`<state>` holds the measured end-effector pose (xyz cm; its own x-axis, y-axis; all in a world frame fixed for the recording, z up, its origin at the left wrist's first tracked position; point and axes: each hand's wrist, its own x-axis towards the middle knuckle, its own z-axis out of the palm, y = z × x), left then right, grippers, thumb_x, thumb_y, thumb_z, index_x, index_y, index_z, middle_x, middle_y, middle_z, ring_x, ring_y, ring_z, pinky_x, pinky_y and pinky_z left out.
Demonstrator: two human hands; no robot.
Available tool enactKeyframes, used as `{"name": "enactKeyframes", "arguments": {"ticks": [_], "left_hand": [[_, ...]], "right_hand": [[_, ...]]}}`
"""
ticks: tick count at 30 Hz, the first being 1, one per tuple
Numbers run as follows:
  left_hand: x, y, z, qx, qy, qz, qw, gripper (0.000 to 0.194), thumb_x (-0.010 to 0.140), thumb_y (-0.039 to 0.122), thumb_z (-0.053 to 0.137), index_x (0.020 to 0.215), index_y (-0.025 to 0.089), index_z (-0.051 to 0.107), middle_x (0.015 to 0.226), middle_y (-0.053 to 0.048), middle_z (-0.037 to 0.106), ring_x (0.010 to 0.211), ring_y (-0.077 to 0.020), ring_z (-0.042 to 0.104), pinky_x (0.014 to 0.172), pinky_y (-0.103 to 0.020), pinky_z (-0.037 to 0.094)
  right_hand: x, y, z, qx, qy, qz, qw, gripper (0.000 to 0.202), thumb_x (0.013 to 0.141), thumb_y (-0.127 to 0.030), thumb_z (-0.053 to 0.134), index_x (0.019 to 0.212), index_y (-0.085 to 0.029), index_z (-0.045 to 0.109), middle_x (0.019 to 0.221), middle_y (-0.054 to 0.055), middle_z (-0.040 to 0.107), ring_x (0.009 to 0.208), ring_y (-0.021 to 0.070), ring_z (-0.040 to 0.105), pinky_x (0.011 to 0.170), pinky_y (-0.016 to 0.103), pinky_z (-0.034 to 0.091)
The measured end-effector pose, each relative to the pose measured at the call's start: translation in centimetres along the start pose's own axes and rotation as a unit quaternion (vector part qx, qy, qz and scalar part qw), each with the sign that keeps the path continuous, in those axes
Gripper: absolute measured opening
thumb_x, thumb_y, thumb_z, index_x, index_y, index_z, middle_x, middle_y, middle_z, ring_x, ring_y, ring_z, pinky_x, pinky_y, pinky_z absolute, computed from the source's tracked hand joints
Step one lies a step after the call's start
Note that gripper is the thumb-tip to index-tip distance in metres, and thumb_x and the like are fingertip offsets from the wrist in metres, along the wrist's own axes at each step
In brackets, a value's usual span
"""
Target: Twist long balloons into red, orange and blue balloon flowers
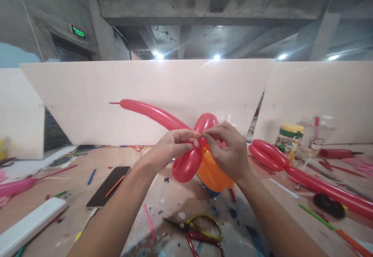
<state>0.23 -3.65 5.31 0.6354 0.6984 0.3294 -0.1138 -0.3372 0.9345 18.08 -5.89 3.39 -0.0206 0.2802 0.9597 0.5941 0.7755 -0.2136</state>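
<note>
In front of me is a red twisting balloon [151,111], bent into loops, with a long section reaching left to a thin uninflated tip. An orange balloon [214,171] hangs below its twisted joint. My left hand [171,146] is closed, pinching at the joint beside the lower red loop. Opposite it, my right hand [229,148] is also closed, its thumb and fingers pinching a thin orange end at the joint. The fingertips nearly meet, partly hiding the knot. On the table below lie scissors [186,226] with yellow and red handles, blades pointing left.
To the left are a black phone [101,191], a white bar-shaped device [32,226] and a pink balloon [17,187]. At right lie another twisted red balloon [326,185], a yellow-lidded jar [290,136] and a black balloon piece [329,205]. Pale boards [87,93] stand behind.
</note>
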Motion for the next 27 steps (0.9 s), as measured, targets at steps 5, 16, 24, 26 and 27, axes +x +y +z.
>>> {"name": "enactKeyframes", "arguments": {"ticks": [5, 16, 24, 26, 27], "left_hand": [[-0.1, 0.1, 0.2, -0.07, 0.037, 0.009, 0.997, 0.042, 0.069, 0.005, 0.058, 0.106, 0.023, 0.05, 0.071, 0.004, 0.061, 0.044, -0.0026, 0.04, 0.041, -0.016, 0.021], [1.2, -1.7, 1.4, -0.168, 0.108, 0.059, 0.978, 0.031, 0.072, 0.013, 0.063, 0.1, 0.022, 0.051, 0.087, 0.001, 0.067, 0.034, 0.0019, 0.029, 0.035, -0.015, 0.019], [2.0, -3.0, 1.9, 0.082, 0.189, 0.075, 0.976, 0.032, 0.078, 0.016, 0.055, 0.11, 0.021, 0.055, 0.107, -0.007, 0.068, 0.05, -0.0064, 0.056, 0.048, -0.018, 0.043], [1.9, -3.2, 2.3, 0.214, 0.228, 0.105, 0.944, 0.032, 0.077, 0.014, 0.055, 0.108, 0.021, 0.059, 0.102, -0.006, 0.07, 0.074, -0.015, 0.065, 0.068, -0.025, 0.05], [1.9, -3.3, 2.5, 0.28, 0.243, 0.112, 0.922, 0.032, 0.076, 0.014, 0.055, 0.106, 0.022, 0.062, 0.1, -0.005, 0.071, 0.083, -0.0182, 0.066, 0.076, -0.028, 0.05]], "right_hand": [[0.0, -0.5, 0.0, -0.013, 0.016, -0.001, 1.0, 0.009, 0.079, -0.011, 0.06, 0.078, -0.018, 0.065, 0.074, 0.001, 0.055, 0.066, 0.0126, 0.051, 0.059, 0.026, 0.042], [-0.2, 0.7, 0.1, -0.097, -0.07, 0.016, 0.993, 0.013, 0.082, -0.013, 0.056, 0.083, -0.019, 0.068, 0.076, 0.003, 0.055, 0.072, 0.015, 0.054, 0.066, 0.029, 0.043], [-0.2, 0.6, 0.9, -0.061, -0.131, 0.083, 0.986, 0.013, 0.084, -0.015, 0.051, 0.075, -0.017, 0.06, 0.075, 0.003, 0.058, 0.073, 0.0163, 0.054, 0.067, 0.029, 0.041], [-0.2, 0.3, 1.2, -0.037, -0.14, 0.12, 0.982, 0.012, 0.084, -0.016, 0.051, 0.075, -0.017, 0.059, 0.074, 0.003, 0.058, 0.07, 0.0154, 0.054, 0.065, 0.028, 0.041], [-0.2, 0.1, 1.3, -0.026, -0.142, 0.138, 0.98, 0.013, 0.084, -0.017, 0.051, 0.075, -0.017, 0.059, 0.073, 0.002, 0.059, 0.07, 0.0151, 0.054, 0.065, 0.028, 0.041]]}}
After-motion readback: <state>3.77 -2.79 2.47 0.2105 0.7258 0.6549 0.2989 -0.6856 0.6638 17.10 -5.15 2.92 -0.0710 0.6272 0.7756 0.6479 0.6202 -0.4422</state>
